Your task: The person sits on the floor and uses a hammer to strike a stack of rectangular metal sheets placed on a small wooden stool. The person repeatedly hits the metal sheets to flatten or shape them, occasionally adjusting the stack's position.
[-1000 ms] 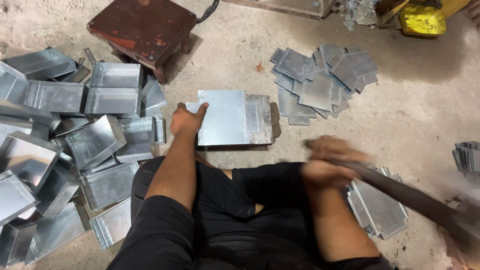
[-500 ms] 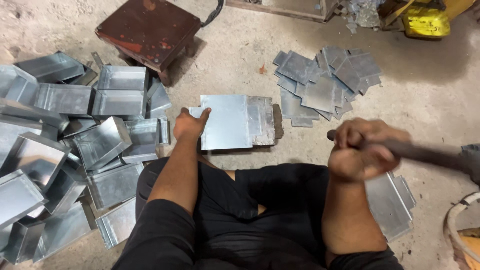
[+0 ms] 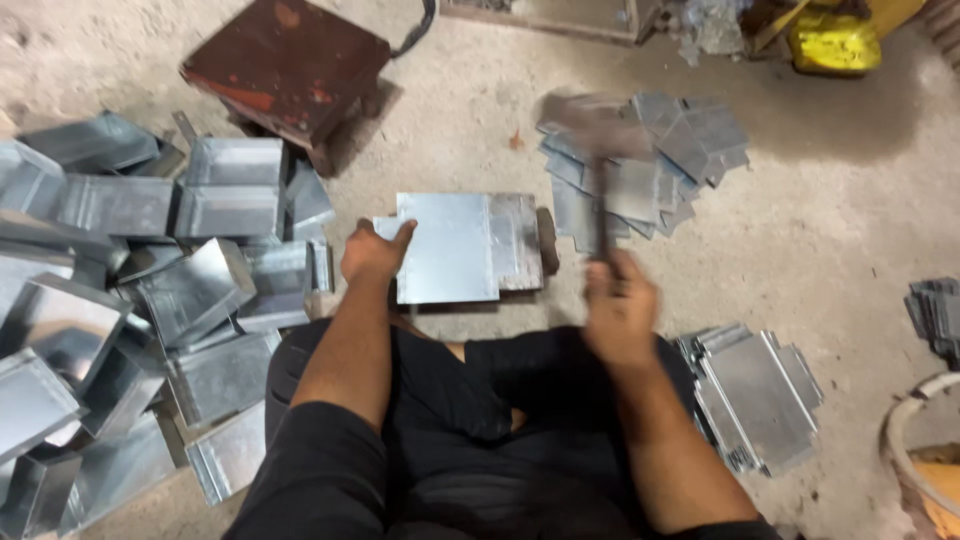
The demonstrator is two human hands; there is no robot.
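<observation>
Left hand (image 3: 375, 252) lies flat on the near-left corner of a notched galvanised sheet blank (image 3: 448, 247), fingers spread and pressing down rather than closed round anything. That blank rests on the concrete floor (image 3: 850, 200) just in front of the crossed legs, its right part over what looks like a dark block, though only an edge of it shows. Right hand (image 3: 620, 305) is clamped on the handle of a hammer (image 3: 598, 150), whose blurred head is raised above the far right of the blank, in front of a loose pile of flat blanks (image 3: 670, 150).

To strike well here, the holding hand should stay at the corner farthest from the blow — as it is — so the fingers are well apart from the hammer's landing spot. The head should meet the sheet squarely over the supported part, since a tilted face would dent thin metal rather than crease it. Firm downward pressure from the palm matters too — a light sheet will skip on a dusty floor.

At the left lies a heap of folded metal trays (image 3: 150, 300), touching and overlapping one another. A second stack of cut blanks (image 3: 760, 400) sits just beside the right knee. A rusty red stool (image 3: 285, 70) stands at the far side, and a yellow container (image 3: 835, 40) at the far right corner.
</observation>
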